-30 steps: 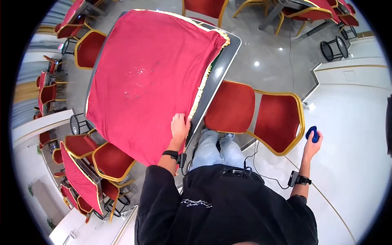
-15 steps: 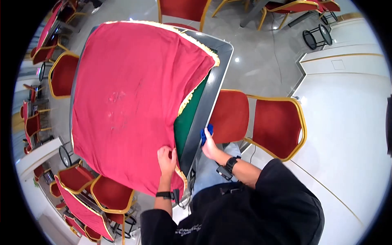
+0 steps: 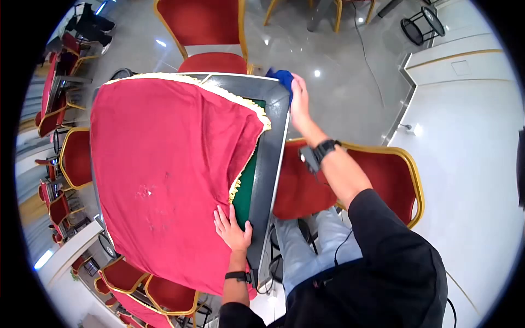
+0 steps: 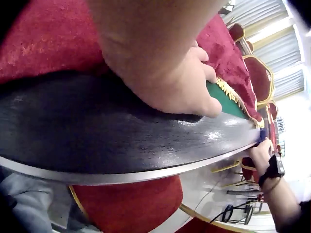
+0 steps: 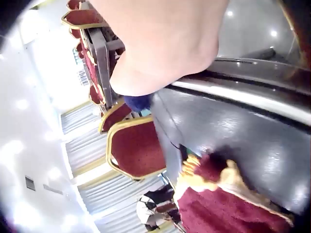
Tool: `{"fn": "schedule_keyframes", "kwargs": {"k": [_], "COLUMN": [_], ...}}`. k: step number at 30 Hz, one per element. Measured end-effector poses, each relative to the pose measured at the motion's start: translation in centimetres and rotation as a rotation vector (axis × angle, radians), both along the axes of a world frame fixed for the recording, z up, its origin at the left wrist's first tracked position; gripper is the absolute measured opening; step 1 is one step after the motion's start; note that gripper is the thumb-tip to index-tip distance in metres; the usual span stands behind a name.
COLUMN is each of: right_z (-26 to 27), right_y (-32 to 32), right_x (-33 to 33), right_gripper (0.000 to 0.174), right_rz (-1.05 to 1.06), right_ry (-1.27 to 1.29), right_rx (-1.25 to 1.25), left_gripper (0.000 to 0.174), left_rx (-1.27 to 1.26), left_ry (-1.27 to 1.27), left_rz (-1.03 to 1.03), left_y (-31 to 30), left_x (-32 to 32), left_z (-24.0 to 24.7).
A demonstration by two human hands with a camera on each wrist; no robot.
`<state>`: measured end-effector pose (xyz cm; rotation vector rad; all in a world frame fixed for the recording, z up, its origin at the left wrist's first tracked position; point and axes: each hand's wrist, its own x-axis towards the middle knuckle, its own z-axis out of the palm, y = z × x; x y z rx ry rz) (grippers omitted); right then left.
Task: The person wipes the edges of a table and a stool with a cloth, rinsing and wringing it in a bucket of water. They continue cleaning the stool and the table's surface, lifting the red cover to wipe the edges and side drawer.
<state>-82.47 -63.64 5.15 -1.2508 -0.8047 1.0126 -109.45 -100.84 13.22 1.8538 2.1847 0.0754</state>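
A red tablecloth (image 3: 164,180) with yellow fringe covers most of a table. Along its right side it is folded back, baring green felt (image 3: 247,180) and the dark table border (image 3: 273,120). My left hand (image 3: 234,232) rests on the cloth and border with its fingers spread. At the far right corner of the table, my right hand (image 3: 299,101) holds a blue rag (image 3: 284,79) against the border. In the right wrist view only a bit of the blue rag (image 5: 138,102) shows past the hand, and the fingertips are hidden.
A red chair (image 3: 301,186) with a gold frame stands against the table's right side, close to my legs. Another chair (image 3: 202,24) is at the far side. A black stool (image 3: 421,27) stands by the white wall (image 3: 459,164). Far left, a person in dark clothes (image 3: 90,24) appears.
My right hand has swung from beside the white wall, past the table's side, to the far corner with the blue rag. The cloth's right edge has moved left, and my left fingers have spread.
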Motion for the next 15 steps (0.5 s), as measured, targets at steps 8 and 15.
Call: {"fn": "schedule_keyframes", "kwargs": {"k": [8, 15], "right_z": [8.5, 7.4], "right_y": [-10.1, 11.6], "right_x": [-5.3, -2.6], "right_gripper": [0.035, 0.061], "right_rz": [0.314, 0.633], "right_ry": [-1.036, -0.529], "right_rx": [0.100, -0.264], "left_gripper": [0.083, 0.081], "left_rx": [-0.009, -0.006], "left_ry": [0.029, 0.033], "left_rz": [-0.028, -0.022], "left_y": [-0.5, -0.4], "left_x": [-0.4, -0.3], "left_z": [-1.1, -1.3]}}
